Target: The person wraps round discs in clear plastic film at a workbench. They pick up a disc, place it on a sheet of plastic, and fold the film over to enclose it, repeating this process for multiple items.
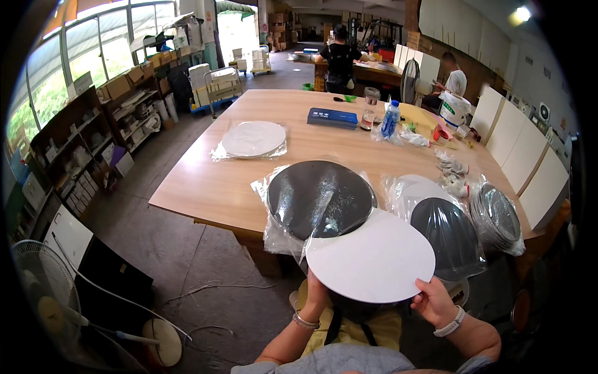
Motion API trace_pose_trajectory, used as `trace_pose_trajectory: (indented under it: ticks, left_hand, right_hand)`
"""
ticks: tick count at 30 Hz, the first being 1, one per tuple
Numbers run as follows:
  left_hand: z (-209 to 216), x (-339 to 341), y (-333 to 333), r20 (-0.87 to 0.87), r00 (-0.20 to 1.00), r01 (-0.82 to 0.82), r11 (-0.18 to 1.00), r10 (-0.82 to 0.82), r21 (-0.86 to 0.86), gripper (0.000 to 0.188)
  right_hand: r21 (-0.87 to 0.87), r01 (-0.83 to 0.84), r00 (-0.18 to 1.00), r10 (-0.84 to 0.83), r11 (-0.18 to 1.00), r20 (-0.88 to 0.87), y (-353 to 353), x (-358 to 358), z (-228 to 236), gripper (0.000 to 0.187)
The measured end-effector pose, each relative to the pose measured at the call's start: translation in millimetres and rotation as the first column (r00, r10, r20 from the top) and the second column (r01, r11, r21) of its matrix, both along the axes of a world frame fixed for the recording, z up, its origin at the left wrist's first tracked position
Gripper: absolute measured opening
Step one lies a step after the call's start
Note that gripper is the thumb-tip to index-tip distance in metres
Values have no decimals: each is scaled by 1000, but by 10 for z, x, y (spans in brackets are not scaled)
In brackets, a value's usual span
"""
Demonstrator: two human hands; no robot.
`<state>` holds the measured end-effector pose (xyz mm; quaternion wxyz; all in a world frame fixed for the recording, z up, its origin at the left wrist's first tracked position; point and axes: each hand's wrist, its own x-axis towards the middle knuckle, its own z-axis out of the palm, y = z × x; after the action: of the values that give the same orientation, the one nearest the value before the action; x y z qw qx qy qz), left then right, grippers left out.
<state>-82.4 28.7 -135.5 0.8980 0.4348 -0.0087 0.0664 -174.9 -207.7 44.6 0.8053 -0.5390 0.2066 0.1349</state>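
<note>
A round white disc (371, 257) is held tilted at the table's near edge, its far side overlapping a large dark disc. My left hand (315, 292) grips its left rim, fingers partly hidden beneath. On the right rim, my right hand (433, 302) pinches the disc with the thumb on top. The dark round disc (319, 198) lies in clear plastic wrap just beyond. To the right sit a smaller dark disc (440, 232) in plastic and a stack of wrapped discs (496, 215). Farther left, a white disc (253, 138) rests on clear plastic.
On the wooden table (205, 181) stand a blue box (332, 118), a glass jar (369, 107), a blue-capped bottle (390, 119) and a white bucket (455, 110). Gloves (453, 164) lie at right. A fan (47, 280) stands left on the floor. Two people work farther back.
</note>
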Motion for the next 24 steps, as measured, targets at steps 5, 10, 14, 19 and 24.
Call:
trace_pose_trajectory:
  ticks: [5,10,14,19,24]
  left_hand:
    - [-254,43,-120,-51,997,55,990,-62,-128,34]
    - [-586,155,-369,148,986,-131,891,73,435,30]
    - [-694,151,-444,131,991,-87,858,23,506,29]
    - [-827,25,-388,233,972,-182,675,16,715,28]
    - [-338,-54,-253,-42,997,76,968,-68,237,31]
  right_hand:
    - [-31,-8,1000,8,999,0,-26,-64,-5,18]
    - [-2,-22,1000,22,1000,-15,-26,-101,-112,19]
    - [9,-37,998,38,999,-57,-38,-133,-270,21]
    - [49,-118,991,121,992,-65,239,259,-554,25]
    - [312,-334,943,318,890,100,780,904,-690,30]
